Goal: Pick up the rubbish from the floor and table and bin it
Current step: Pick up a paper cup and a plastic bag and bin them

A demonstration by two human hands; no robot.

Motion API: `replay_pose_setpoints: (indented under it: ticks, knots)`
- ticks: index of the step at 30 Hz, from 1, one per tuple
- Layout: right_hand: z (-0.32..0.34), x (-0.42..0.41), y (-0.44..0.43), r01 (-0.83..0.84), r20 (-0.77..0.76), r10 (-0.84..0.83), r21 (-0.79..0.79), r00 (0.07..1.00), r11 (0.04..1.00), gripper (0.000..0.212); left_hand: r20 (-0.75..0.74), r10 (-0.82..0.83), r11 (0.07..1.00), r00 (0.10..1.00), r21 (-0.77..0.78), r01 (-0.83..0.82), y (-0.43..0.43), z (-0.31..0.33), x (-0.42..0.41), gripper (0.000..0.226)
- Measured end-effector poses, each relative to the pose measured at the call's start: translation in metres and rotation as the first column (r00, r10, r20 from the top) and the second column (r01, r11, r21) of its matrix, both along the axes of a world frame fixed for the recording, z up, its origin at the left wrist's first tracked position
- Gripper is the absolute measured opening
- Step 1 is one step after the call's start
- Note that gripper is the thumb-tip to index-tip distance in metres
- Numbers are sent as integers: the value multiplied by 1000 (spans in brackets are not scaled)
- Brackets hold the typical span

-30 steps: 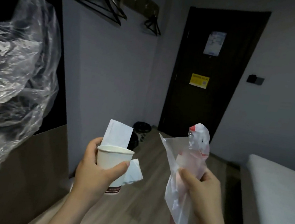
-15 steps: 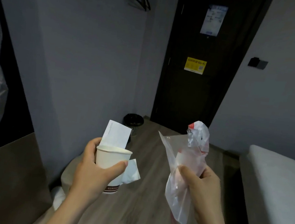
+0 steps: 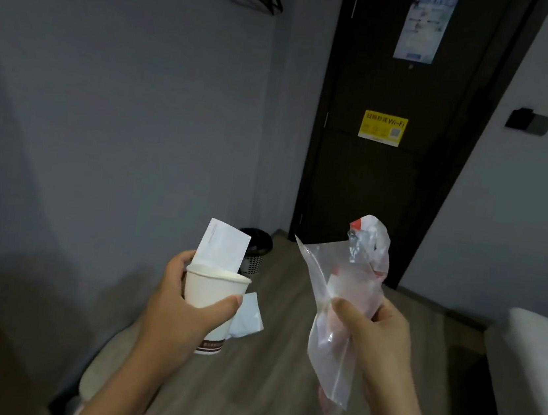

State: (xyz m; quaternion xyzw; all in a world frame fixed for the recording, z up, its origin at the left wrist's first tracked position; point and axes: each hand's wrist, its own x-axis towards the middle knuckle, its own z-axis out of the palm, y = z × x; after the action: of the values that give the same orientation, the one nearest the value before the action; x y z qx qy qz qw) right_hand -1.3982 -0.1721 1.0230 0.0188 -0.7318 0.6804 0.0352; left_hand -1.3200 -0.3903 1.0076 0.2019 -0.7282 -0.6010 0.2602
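**Both hands full, bin ahead**

The left hand [image 3: 180, 313] wraps thumb and fingers round an upright white paper cup [image 3: 210, 289]. A white slip of paper [image 3: 223, 246] stands up behind the rim, and a crumpled white scrap [image 3: 249, 314] (a tissue, perhaps; it is too blurred to be sure) sticks out beside the cup. The right hand [image 3: 377, 340] is closed in a fist round a clear plastic bag [image 3: 342, 284] with something red inside. All this rubbish is held in the air, nearer than the bin [image 3: 255, 253] and above the wooden floor [image 3: 260, 395]. The black bin stands on the floor against the grey wall. Just right of the bin is a dark door [image 3: 371, 191] bearing a yellow sticker [image 3: 382, 128].
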Motion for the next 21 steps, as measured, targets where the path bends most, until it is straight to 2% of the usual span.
replay_pose_setpoints:
  ticks: [7,13,17,21]
  knots:
    - [-18,-99,-33,22,13,-22,19,1000,1000,7,20,19,1000,1000,-19,-19,-46,-20,-110,68]
    - [-19,-206,-96,38,40,-42,92,998,995,10,21,35,999,999,35,-36,-116,-28,-212,66]
    - [-18,-268,-138,62,-14,-61,141,998,988,8,41,20,999,999,36,-21,-160,-29,-279,70]
    - [-30,-322,-162,34,56,-42,143,998,989,14,59,-7,999,998,33,5,-183,-42,-342,67]
